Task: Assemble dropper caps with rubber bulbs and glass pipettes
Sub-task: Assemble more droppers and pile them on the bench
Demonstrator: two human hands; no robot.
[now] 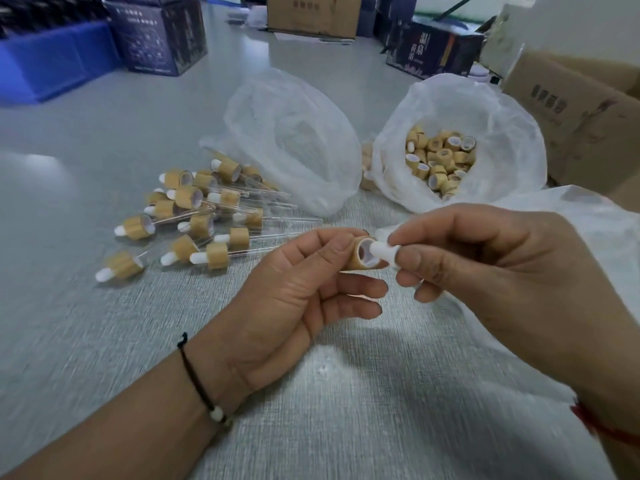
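- Holding a bamboo-look dropper cap (360, 254) between thumb and curled fingers, the left hand (294, 299) keeps it above the near middle of the grey table (104, 133), its white-lined open end turned to the right.
- The right hand (491, 268) pinches a white rubber bulb (382, 251) between thumb and forefinger, with the bulb's tip at the cap's open mouth; how far in it sits cannot be told.
- A pile of finished droppers (197, 216), each a cap with a white bulb and a clear glass pipette, lies on the table to the left, beyond the left hand.
- A white plastic bag of loose caps (440, 161) stands open at the far right.
- A second translucent bag (291, 140) sits just left of it, touching the pile's pipette ends.
- Cardboard boxes (581, 112) at the far right, dark printed boxes (159, 36) and a blue bin (45, 64) at the far left line the table's back.
- A dark cord bracelet (201, 386) with a white bead circles the left wrist.
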